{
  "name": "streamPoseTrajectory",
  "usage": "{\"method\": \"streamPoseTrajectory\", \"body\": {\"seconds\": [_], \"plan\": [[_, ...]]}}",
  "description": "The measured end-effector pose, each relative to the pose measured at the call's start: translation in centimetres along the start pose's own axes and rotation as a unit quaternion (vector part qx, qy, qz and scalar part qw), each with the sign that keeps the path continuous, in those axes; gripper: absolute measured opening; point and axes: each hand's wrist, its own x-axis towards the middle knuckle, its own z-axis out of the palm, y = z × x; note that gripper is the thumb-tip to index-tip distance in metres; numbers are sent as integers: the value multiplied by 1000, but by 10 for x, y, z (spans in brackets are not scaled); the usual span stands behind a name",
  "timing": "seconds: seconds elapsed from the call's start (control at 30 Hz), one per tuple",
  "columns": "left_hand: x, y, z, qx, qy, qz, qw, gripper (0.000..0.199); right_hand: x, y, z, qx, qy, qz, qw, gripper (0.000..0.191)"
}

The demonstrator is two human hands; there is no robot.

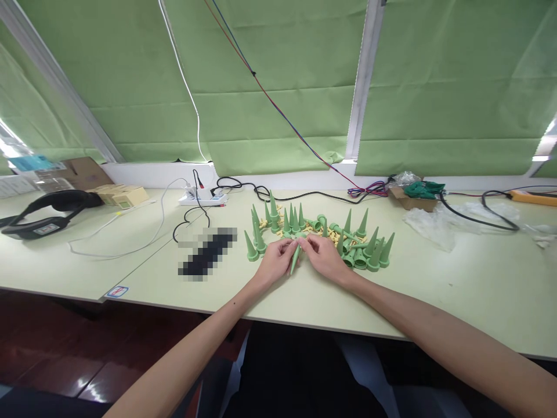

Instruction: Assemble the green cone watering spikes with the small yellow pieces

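Observation:
Between my two hands is a green plastic cone-shaped spike (295,261), its pointed tip aimed down toward me. My left hand (277,256) is closed around its side, fingers and thumb pressed together. My right hand (322,253) pinches at the spike's wide far end; the fingertips partly hide that end. Behind and beside my hands stand several matching green cones (273,209), points up. To the right, more green cones (360,258) lie on their sides with hollow bases showing. Small yellow pieces (335,235) are scattered among them.
A white power strip (202,198) with plugged cables sits at the back. Left are a black headset (52,215) and small boxes (130,196). A cardboard box (411,199) with green cloth and clear plastic bags (452,223) lie right. The table's front edge (331,330) runs below my forearms.

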Motion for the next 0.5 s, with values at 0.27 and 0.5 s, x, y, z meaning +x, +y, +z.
{"method": "streamPoseTrajectory", "body": {"seconds": [0.27,0.5], "plan": [[1,-8,-1,-4,49,13,999,27,2,0,-1,-17,32,38,999,52],[-3,-1,1,96,60,56,992,25,2,4,2,-37,-3,50,998,59]]}}
